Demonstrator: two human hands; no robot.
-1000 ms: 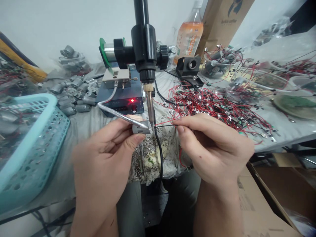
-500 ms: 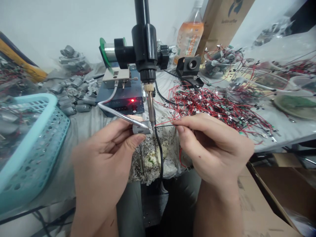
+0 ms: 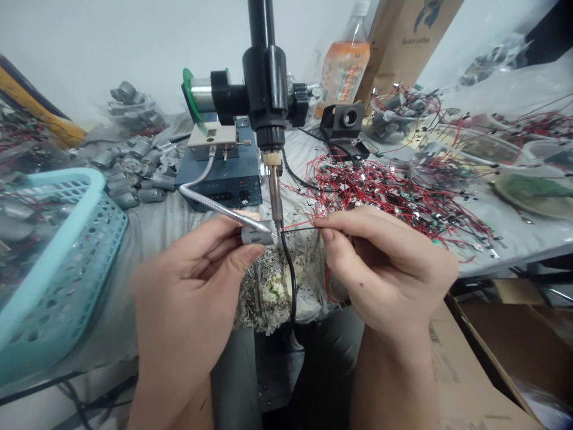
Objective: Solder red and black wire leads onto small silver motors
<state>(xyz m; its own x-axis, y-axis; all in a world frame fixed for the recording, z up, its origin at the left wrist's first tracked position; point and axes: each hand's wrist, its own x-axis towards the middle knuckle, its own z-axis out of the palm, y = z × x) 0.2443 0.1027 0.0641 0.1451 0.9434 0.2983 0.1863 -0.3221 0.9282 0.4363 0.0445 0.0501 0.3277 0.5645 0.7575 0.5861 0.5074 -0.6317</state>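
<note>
My left hand (image 3: 201,269) pinches a small grey motor (image 3: 256,234) between thumb and fingers, its end facing right under the soldering iron (image 3: 276,203). Between thumb and forefinger, my right hand (image 3: 380,263) grips a red and a black wire (image 3: 299,227), whose tips reach left to the motor's end. The iron hangs point-down from a black stand (image 3: 265,83). A metal solder feed tube (image 3: 224,210) slants in from the left and ends beside the iron's tip. Exact contact between tip, wires and motor is too small to tell.
Behind stands a blue control box (image 3: 219,188) with a solder spool (image 3: 201,91) above it. Grey motors (image 3: 134,162) are heaped at left near a turquoise basket (image 3: 107,251). Red-wired parts (image 3: 385,191) cover the right side, with a bottle (image 3: 347,65) and black bracket (image 3: 342,122) behind.
The red light on the control box was lit and is now off. Both hands stay nearly still, still holding the motor and the wires; the view has shifted slightly.
</note>
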